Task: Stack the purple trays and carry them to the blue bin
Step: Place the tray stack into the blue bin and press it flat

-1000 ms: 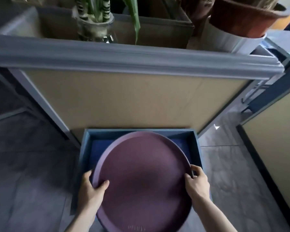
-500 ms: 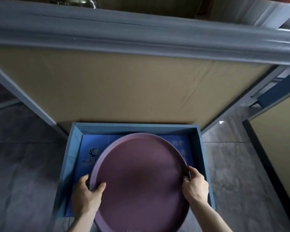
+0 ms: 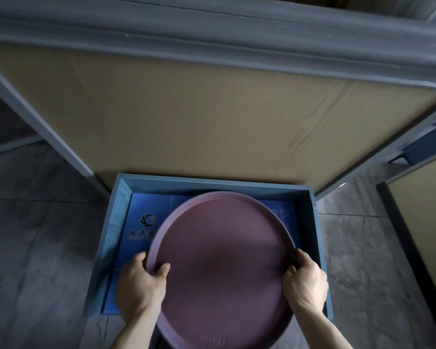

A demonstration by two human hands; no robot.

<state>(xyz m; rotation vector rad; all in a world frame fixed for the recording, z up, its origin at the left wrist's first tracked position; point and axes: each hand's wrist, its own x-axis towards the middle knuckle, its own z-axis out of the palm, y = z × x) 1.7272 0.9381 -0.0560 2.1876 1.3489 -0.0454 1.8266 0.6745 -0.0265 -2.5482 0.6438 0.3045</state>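
Observation:
A round purple tray [image 3: 224,268] hangs over the blue bin [image 3: 111,238], which stands on the floor against a partition. My left hand [image 3: 139,285] grips the tray's left rim, thumb on top. My right hand [image 3: 306,283] grips the right rim. Only the top tray's face shows; any trays stacked under it are hidden. The bin's blue floor with a white logo [image 3: 147,220] shows at the left of the tray. The tray's near edge reaches past the bin's front wall.
A tan partition panel [image 3: 212,122] with a grey top rail [image 3: 212,39] rises right behind the bin. Grey tiled floor [image 3: 35,248] lies on both sides. A second tan panel [image 3: 428,222] stands at the right.
The view has tilted down and closed in on the bin. The tray, held in both hands, has come lower over the bin, and more of the bin's floor and logo shows.

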